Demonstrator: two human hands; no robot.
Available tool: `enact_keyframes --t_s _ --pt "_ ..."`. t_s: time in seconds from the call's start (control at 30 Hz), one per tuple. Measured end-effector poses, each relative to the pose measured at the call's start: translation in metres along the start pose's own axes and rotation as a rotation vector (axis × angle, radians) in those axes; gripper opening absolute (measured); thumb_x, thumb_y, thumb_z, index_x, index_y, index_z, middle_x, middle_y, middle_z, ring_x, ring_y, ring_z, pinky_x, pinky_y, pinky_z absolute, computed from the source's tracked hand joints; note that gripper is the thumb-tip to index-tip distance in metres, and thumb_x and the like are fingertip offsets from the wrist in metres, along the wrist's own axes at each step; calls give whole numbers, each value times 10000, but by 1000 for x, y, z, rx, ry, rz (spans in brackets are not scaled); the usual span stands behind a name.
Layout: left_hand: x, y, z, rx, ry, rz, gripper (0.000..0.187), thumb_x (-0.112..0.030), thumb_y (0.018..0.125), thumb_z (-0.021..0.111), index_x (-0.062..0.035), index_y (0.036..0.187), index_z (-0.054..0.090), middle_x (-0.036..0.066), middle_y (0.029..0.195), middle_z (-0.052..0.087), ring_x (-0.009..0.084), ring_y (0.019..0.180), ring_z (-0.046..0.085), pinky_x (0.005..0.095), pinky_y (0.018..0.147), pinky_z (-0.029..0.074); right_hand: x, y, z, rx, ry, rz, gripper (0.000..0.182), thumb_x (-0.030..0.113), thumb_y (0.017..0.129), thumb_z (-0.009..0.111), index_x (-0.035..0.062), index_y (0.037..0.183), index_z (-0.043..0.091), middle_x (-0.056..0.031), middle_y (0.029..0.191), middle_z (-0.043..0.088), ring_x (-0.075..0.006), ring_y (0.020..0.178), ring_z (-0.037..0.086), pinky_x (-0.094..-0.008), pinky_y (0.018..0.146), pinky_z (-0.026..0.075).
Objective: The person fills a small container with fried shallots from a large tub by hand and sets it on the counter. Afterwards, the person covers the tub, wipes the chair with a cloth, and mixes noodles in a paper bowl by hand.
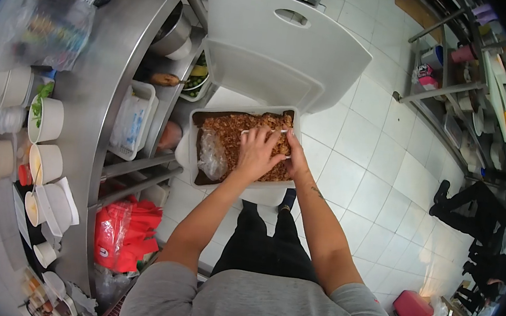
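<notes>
Left hand (258,154): fingers bent down into the brown crumbly food (237,132), pressing or gathering it; whether it grips anything underneath cannot be told
Right hand (295,152): just right of the left, fingertips pinching one end of a thin white strip (263,132); strip's long axis runs left to right across the food, just beyond the left hand's fingers, so both hands meet it, the right at its end
Clear plastic bag (213,155): crumpled, just left of the left hand, lying on the food
White tub (194,151): holds the food, directly under both hands
Lid (277,54): hinged open, standing beyond the hands
Steel counter (94,96): well to the left, carrying white cups (46,162)
Red bag (123,230): below the counter, left of the near forearm
</notes>
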State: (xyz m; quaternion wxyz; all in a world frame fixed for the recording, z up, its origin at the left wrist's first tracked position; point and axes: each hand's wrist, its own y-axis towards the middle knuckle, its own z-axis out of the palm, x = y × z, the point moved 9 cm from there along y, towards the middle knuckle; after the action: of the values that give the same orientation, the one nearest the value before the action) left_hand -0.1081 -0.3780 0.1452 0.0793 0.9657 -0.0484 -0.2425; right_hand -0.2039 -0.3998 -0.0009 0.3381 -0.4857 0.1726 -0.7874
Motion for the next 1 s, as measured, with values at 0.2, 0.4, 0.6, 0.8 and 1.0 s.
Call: enact_keyframes --t_s 0.2,0.4,0.6,0.8,1.0 --pt "-9 5 36 -14 -21 13 470 -265 764 675 -120 1191 543 101 1112 494 300 1058 433 448 863 324 0 -18 -2 -103 20 120 557 526 893 476 166 1317 448 -49 1321 444 -242 1220 387 -419 950 352" --pt "-8 -1 9 -6 -48 -67 512 -335 796 646 -131 1247 515 110 1187 465 312 1097 418 466 909 316 15 -18 -12 -60 57 57 578 544 889 474 168 1328 436 -56 1245 513 -210 1137 481 -401 867 435" --pt "27 -12 10 -47 -174 -99 382 -208 827 618 -96 1187 554 141 1131 493 330 1054 459 443 903 365 13 -11 -28 -56 11 35 619 557 884 477 161 1355 413 -47 1267 508 -201 1133 492 -434 907 407" --pt "143 -51 59 186 -40 -466 254 -96 830 572 -49 1080 584 190 1041 526 360 940 545 443 824 454 30 -21 -39 -92 -5 14 681 592 879 454 165 1400 353 -62 1372 416 -223 1233 411 -498 1005 312" --pt "93 -88 107 354 176 -104 333 -81 785 582 -109 1117 573 179 1113 501 361 1047 495 460 875 438 27 -23 -37 -101 0 23 678 577 875 475 162 1398 359 -54 1373 411 -217 1224 414 -495 974 336"
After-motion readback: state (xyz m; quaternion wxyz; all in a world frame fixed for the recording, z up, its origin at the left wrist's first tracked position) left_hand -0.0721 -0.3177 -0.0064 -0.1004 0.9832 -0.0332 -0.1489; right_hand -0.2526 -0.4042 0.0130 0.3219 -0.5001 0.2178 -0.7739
